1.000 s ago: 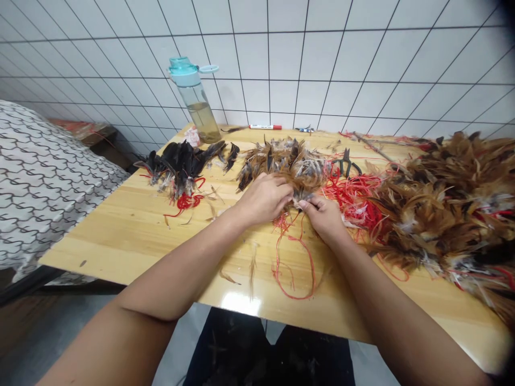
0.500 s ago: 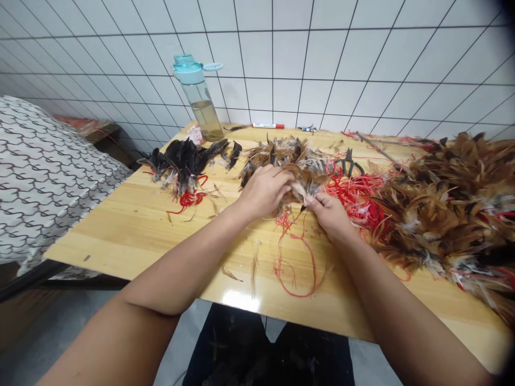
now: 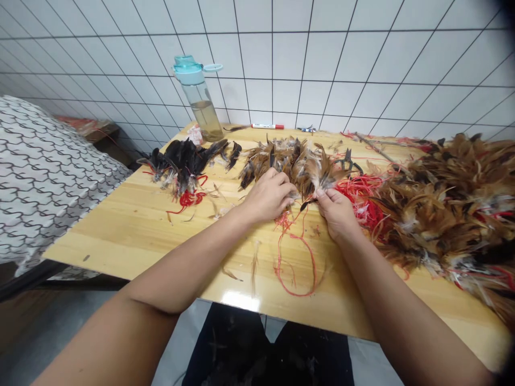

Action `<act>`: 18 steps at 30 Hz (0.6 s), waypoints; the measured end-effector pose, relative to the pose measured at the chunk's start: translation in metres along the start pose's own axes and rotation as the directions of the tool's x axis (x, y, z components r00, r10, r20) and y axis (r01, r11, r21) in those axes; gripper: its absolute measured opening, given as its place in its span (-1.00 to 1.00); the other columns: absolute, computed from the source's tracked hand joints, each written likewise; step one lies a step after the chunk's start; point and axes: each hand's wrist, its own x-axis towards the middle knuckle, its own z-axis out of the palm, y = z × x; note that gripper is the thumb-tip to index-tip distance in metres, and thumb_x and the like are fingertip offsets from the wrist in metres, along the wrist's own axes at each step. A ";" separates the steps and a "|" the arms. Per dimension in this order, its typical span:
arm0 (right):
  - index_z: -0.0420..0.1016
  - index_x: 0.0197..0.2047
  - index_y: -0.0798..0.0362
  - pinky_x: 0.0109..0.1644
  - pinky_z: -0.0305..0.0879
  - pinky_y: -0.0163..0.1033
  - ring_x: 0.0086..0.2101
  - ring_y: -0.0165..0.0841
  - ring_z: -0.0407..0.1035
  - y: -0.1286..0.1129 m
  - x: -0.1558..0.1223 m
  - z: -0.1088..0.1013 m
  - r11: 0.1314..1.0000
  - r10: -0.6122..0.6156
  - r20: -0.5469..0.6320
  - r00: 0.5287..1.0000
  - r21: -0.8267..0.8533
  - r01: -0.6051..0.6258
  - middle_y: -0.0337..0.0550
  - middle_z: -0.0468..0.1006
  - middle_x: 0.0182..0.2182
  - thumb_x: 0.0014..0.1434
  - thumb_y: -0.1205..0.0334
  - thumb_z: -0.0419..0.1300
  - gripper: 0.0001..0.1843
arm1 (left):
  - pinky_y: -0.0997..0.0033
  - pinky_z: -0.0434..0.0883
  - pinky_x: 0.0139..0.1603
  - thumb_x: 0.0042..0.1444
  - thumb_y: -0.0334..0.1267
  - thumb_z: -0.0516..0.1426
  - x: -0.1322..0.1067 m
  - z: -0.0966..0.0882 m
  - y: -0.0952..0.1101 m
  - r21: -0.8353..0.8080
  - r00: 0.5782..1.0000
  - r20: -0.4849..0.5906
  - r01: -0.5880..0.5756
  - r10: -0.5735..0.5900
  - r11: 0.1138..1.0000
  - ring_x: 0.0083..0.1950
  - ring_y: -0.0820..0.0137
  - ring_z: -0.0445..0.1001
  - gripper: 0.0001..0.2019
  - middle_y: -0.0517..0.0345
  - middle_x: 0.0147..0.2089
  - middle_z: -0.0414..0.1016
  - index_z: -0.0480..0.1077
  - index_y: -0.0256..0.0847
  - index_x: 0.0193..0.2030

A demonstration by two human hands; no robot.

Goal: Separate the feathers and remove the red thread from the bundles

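Between its thumb and fingers, my right hand [image 3: 338, 212] pinches the pale base of a bunch of brown feathers [image 3: 324, 170], whose tips fan upward. My left hand [image 3: 269, 194] is beside it on the left, fingers curled down at the near edge of a pile of brown feathers [image 3: 277, 151]; whatever its fingertips hold is hidden. A small dark feather [image 3: 306, 205] lies just below the right fingertips. Red string [image 3: 315, 268] runs down from between the hands and forms a loop on the wooden table [image 3: 161, 246].
Black feathers [image 3: 185, 161] tied with red string lie at the left. Tangled red string [image 3: 364, 195], black-handled pliers [image 3: 349, 161] and a large brown feather heap [image 3: 450, 203] are at the right. A water bottle [image 3: 205, 112] and a marker [image 3: 267, 126] stand and lie near the tiled wall.
My right hand has shifted slightly right, and the pinched feathers now fan upward. My left hand has come away from that bunch and moved slightly down.
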 end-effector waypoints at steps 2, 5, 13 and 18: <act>0.42 -0.41 0.02 -0.24 0.31 -0.23 -0.38 -0.34 0.36 0.001 0.000 0.001 0.998 0.027 -0.026 0.999 0.055 -0.025 -0.20 0.48 -0.47 -0.01 -0.22 0.21 -0.57 | 0.19 0.29 -0.01 0.18 -0.19 0.12 0.000 0.010 0.003 0.036 1.000 0.017 0.007 -0.008 0.999 -0.06 0.23 0.25 -0.77 -0.03 -0.15 0.41 0.49 -0.22 -0.11; 0.45 -0.41 0.02 -0.23 0.31 -0.22 -0.36 -0.33 0.36 0.001 -0.002 0.003 0.999 0.030 -0.031 0.999 0.035 -0.029 -0.20 0.48 -0.47 0.00 -0.19 0.21 -0.60 | 0.20 0.28 -0.03 0.21 -0.25 0.07 0.000 0.021 0.003 0.086 0.999 0.044 0.020 -0.023 0.996 -0.08 0.23 0.24 -0.81 -0.02 -0.20 0.42 0.50 -0.24 -0.19; 0.45 -0.46 0.04 -0.30 0.19 -0.25 -0.44 -0.37 0.26 0.000 -0.002 0.004 0.997 -0.002 -0.066 0.998 -0.078 -0.003 -0.24 0.42 -0.52 0.02 -0.11 0.20 -0.65 | 0.24 0.25 -0.03 0.25 -0.32 0.01 0.002 0.014 -0.004 0.031 0.998 -0.001 0.069 -0.069 0.997 -0.08 0.26 0.27 -0.83 0.02 -0.20 0.47 0.42 -0.24 -0.24; 0.45 -0.49 0.05 -0.37 0.11 -0.26 -0.50 -0.40 0.17 -0.002 -0.003 0.004 0.992 0.007 -0.064 0.998 -0.124 -0.015 -0.27 0.35 -0.59 0.01 -0.10 0.19 -0.64 | 0.23 0.22 -0.01 0.29 -0.25 -0.01 0.003 0.001 -0.004 0.045 0.995 -0.094 -0.031 0.035 0.999 -0.04 0.28 0.27 -0.81 0.06 -0.18 0.50 0.42 -0.17 -0.20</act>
